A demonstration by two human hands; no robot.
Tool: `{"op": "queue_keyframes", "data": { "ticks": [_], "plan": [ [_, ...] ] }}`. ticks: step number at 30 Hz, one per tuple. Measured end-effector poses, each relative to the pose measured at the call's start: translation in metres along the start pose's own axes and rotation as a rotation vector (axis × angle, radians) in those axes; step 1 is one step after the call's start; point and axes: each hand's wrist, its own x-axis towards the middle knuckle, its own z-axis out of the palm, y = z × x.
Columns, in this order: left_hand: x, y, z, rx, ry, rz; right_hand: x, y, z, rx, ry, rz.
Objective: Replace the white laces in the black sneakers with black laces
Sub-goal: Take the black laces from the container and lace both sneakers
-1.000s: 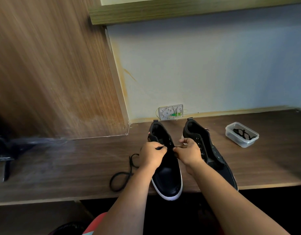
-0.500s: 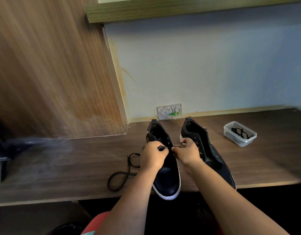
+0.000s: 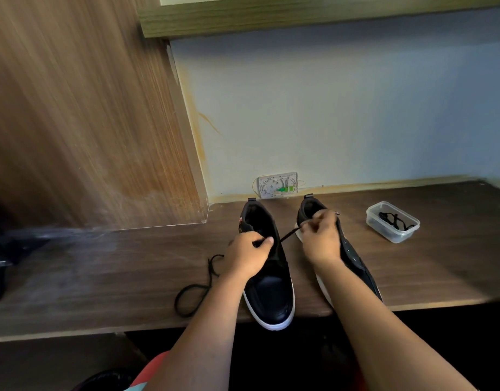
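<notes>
The left hand (image 3: 247,256) lay on the eyelet area of the left sneaker (image 3: 268,277), its fingers curled and its thumb pressed against the forefinger, pinching the black lace (image 3: 289,235) where it left the shoe. From that pinch the lace ran taut, up and to the right, to the right hand (image 3: 322,238), which hung above the right sneaker (image 3: 353,258) with its fingertips bunched together round the lace's far end. Both hands were therefore closed on the same lace, with a short stretch of it drawn straight between them. On the other side of the left sneaker, the rest of the lace trailed out from under the left wrist and lay in a loose loop on the wooden desk (image 3: 102,277), near its front edge. The two sneakers stood side by side on the desk, toes towards the person and heels towards the wall, the left one's white-soled toe overhanging the front edge. Well to the right of the shoes stood a clear plastic container (image 3: 392,222) with a black lace coiled inside it. Low on the wall behind the heels sat a small white wall box (image 3: 277,184).
</notes>
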Motion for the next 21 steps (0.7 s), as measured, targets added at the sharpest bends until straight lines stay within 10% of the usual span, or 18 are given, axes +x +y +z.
{"op": "queue_keyframes", "data": {
  "ticks": [5, 10, 12, 18, 21],
  "plan": [
    [0.009, -0.011, -0.013, -0.247, 0.105, -0.086, 0.015, -0.028, -0.039, 0.577, 0.169, -0.173],
    [0.016, -0.019, -0.014, -0.392, 0.171, -0.193, 0.000, 0.003, -0.022, -0.740, -0.451, -0.453],
    [0.015, -0.020, -0.011, -0.408, 0.145, -0.208, -0.004, 0.009, -0.015, -0.804, -0.464, -0.464],
    [0.013, -0.030, -0.009, -0.387, 0.087, -0.228, 0.028, -0.012, -0.068, 0.401, 0.423, -0.021],
    [0.015, -0.031, -0.010, -0.392, 0.088, -0.246, 0.024, -0.020, -0.076, 0.817, 0.240, 0.245]
  ]
}}
